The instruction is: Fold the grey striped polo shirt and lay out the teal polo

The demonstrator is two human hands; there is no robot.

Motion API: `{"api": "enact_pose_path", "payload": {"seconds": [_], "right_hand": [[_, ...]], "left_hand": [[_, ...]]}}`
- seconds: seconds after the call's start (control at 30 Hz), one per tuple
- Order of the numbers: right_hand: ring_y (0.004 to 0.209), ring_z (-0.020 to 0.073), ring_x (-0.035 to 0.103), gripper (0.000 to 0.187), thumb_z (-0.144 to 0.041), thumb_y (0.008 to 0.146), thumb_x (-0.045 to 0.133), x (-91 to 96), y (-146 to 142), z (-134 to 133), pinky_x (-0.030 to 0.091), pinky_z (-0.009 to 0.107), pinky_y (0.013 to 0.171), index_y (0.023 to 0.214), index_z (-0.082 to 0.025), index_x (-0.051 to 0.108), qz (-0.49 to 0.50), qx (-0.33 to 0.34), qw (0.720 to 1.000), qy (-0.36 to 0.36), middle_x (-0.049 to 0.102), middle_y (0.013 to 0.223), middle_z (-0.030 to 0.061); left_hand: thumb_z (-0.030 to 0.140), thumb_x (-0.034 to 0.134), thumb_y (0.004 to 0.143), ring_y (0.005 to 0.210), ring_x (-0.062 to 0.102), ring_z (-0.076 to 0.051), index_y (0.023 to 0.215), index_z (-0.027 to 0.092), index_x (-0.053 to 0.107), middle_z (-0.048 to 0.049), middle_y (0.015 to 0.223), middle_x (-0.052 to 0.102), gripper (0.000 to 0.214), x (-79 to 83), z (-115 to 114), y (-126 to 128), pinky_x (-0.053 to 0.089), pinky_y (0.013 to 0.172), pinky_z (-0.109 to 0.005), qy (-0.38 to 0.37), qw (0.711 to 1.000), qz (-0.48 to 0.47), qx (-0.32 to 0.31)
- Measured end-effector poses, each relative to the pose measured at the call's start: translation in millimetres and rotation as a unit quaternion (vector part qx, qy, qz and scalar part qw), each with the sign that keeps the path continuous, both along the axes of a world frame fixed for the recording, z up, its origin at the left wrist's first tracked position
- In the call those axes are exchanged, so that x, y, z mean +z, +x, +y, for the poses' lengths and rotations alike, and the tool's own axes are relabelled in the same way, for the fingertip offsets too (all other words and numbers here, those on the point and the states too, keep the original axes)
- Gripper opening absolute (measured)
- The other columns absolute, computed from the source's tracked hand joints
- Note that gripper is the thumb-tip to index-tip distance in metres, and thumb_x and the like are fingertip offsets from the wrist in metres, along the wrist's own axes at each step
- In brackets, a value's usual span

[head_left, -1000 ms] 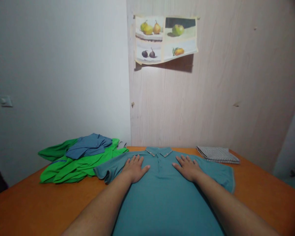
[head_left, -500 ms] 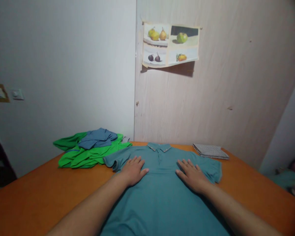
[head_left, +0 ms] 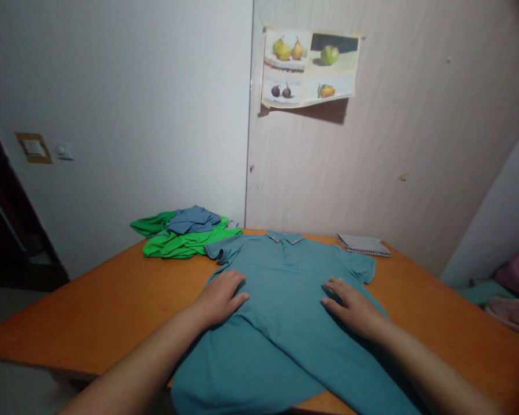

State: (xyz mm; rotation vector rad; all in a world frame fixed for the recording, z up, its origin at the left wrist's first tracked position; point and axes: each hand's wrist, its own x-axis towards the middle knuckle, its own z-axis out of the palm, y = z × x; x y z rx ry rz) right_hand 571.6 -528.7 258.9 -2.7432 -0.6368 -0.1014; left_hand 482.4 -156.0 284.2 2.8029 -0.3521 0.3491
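Note:
A teal short-sleeved polo shirt lies spread front up, its collar at the far edge and its lower part towards me. My left hand rests palm down on the shirt's left side, below the sleeve, with the thumb apart from the fingers. On the opposite side, my right hand is open, palm down, its fingers slightly bent and at or just over the cloth. A diagonal crease runs across the lower front between the hands, and the near hem hangs around the table's front edge.
The shirt lies on an orange table. At the back left is a heap of green clothes with a blue-grey garment on top. A folded checked cloth lies at the back right. Behind stands a wall with a fruit print.
Both hands have slid from the chest of the shirt towards me. A diagonal crease has formed in the lower front. The view has shifted, showing more of the table's near edge.

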Motion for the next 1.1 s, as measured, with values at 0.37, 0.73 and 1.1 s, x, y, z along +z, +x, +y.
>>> {"api": "enact_pose_path", "payload": {"seconds": [0.37,0.73,1.1], "right_hand": [[0.111,0.0273,0.064,0.047,-0.054,0.094,0.046,16.2,-95.4,31.6,0.048,0.041,0.101,0.119,-0.022,0.071,0.027,0.129,0.979,0.158,0.072,0.119,0.0104],[0.102,0.0250,0.066,0.045,-0.057,0.093,0.049,17.1,-90.7,13.5,0.052,0.038,0.094,0.107,-0.021,0.072,0.059,0.103,0.953,0.278,0.073,0.106,0.0083],[0.086,0.0261,0.068,0.051,-0.063,0.090,0.042,15.8,-55.1,-49.4,0.055,0.038,0.077,0.094,-0.020,0.070,-0.006,-0.044,0.965,0.257,0.073,0.090,0.0090]], "left_hand": [[0.060,0.078,0.071,0.097,0.053,-0.024,0.104,0.025,0.061,-0.0033,0.103,0.061,0.051,8.2,-37.3,-110.4,0.040,0.083,-0.033,-0.066,0.990,0.068,-0.108],[0.016,0.060,0.075,0.091,0.050,-0.017,0.086,0.023,0.053,0.0017,0.093,0.056,0.014,18.3,-37.4,-144.5,0.038,0.079,-0.027,-0.103,0.976,0.150,-0.118],[0.053,0.051,0.092,0.076,0.052,-0.015,0.091,0.019,0.061,0.0011,0.081,0.057,0.035,21.5,-4.0,-123.9,0.042,0.068,-0.024,-0.264,0.955,0.127,-0.053]]}}
